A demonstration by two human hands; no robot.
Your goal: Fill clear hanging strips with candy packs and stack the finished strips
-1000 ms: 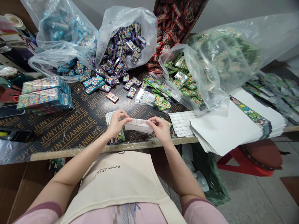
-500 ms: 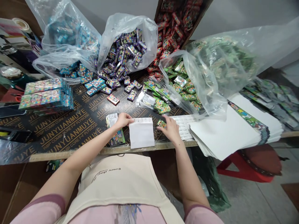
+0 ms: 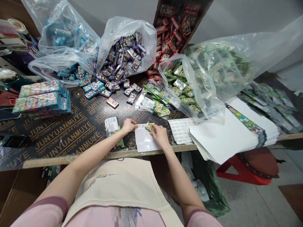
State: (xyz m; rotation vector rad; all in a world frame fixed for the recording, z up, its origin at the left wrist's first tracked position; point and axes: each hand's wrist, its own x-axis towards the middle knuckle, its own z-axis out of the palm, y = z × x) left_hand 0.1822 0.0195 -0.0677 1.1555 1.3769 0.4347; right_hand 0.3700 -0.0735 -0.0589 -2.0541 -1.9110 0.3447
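A white flat pouch lies at the table's near edge. My left hand pinches its top left corner. My right hand holds a small green packet at the pouch's top edge, fingers closed round it. A printed card pack lies just left of my left hand. Loose green packets lie a little beyond my hands.
Clear bags of blue, purple and green packets stand at the back, with a box of red packets. Stacked boxes sit at the left. White sheets overhang the right edge above a red stool.
My right hand let go of the pouch, reached right for a green packet and brought it back to the pouch's top edge. The pouch went from held up to lying flat.
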